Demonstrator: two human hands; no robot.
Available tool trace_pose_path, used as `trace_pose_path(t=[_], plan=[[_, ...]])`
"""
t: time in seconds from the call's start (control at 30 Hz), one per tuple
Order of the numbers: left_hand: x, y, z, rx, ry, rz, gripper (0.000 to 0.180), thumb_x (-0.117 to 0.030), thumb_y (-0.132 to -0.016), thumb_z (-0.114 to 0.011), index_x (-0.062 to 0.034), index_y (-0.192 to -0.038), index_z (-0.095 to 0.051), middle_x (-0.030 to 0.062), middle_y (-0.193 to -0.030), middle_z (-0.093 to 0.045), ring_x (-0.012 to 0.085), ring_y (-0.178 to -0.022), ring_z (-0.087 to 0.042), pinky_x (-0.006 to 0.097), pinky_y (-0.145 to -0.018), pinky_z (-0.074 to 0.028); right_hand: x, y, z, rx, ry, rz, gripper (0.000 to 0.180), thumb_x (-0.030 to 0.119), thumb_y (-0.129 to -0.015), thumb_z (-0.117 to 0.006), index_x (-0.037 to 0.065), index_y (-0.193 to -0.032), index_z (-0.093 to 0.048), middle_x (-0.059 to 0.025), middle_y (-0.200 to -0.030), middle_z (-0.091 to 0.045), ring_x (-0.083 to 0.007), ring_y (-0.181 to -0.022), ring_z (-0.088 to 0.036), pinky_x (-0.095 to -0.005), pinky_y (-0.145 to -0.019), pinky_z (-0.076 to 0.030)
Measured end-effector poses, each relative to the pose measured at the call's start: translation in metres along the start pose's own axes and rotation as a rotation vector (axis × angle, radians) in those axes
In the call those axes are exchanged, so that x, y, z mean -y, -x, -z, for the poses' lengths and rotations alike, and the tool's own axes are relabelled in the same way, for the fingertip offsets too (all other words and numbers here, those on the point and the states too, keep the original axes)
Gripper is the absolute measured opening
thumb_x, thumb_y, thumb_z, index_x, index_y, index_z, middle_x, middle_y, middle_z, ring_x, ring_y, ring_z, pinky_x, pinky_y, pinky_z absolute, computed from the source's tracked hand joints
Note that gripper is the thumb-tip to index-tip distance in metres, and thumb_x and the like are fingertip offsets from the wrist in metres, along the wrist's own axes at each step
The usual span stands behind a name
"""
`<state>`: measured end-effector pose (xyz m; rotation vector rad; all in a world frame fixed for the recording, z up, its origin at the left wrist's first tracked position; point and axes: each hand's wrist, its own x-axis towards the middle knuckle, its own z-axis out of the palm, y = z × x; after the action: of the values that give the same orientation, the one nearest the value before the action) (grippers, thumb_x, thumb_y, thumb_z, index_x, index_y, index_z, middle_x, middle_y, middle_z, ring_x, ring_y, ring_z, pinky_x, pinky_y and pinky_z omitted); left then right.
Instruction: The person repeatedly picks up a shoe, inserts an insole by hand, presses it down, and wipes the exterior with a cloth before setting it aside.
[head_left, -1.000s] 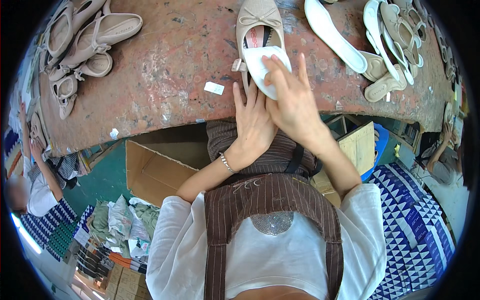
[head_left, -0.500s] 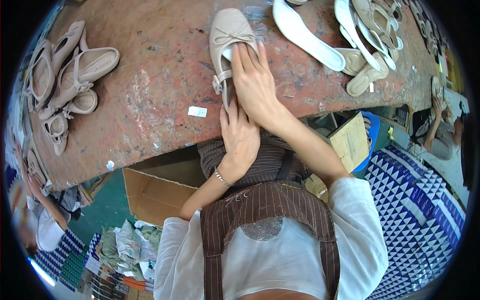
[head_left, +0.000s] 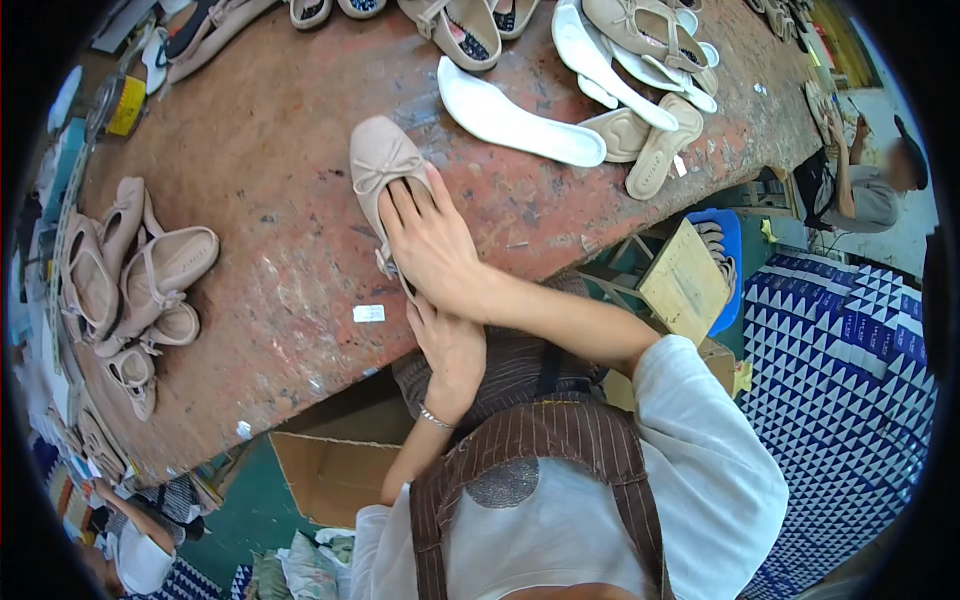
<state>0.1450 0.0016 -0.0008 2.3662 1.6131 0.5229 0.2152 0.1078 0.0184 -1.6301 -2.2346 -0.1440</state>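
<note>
A beige ballet flat with a bow at its toe lies on the worn table in front of me, toe pointing away. My right hand is closed on it from above, with some fingers inside its opening and another along its right side. My left hand is at the heel, fingers curled against it, partly under my right hand. The hands cover most of the heel and inside. A small white label lies just left of the shoe.
Several beige shoes are grouped at the left. White insoles and beige footbeds lie to the right, beyond my hand. An open cardboard box stands below the table edge; a blue bin is at the right. Other people work at both sides.
The view has shifted, showing more of the table's far side. The shoe appears lower and further left in the picture. Both hands stay on it, the right covering more of the heel end.
</note>
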Motion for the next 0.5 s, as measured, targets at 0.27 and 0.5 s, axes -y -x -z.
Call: trace_pose_path(t=[0.27,0.5], plan=[[-0.005,-0.015,0.006,-0.054,-0.017,0.044,0.044,-0.016,-0.092,-0.063,0.0037,-0.131,-0.056,0.0196,-0.136,-0.055,0.0377,-0.127,-0.049,0.05,-0.102,-0.04,-0.035,-0.035,-0.011,0.333,-0.036,0.177,0.02,0.012,-0.085,-0.056,0.002,-0.088,-0.072,-0.0149,-0.094,-0.071,-0.0259,-0.098,-0.069,-0.0637,-0.117,-0.014],[0.133,-0.027,0.154,-0.467,-0.04,0.192,0.045,-0.027,-0.102,-0.05,0.0123,-0.123,-0.054,0.0305,-0.12,-0.058,0.0454,-0.115,-0.055,0.052,-0.1,-0.041,-0.214,-0.018,0.105,-0.145,0.081,-0.259,0.044,0.008,-0.074,-0.071,0.005,-0.118,-0.066,-0.0176,-0.107,-0.066,-0.0356,-0.107,-0.06,-0.0414,-0.092,-0.049]])
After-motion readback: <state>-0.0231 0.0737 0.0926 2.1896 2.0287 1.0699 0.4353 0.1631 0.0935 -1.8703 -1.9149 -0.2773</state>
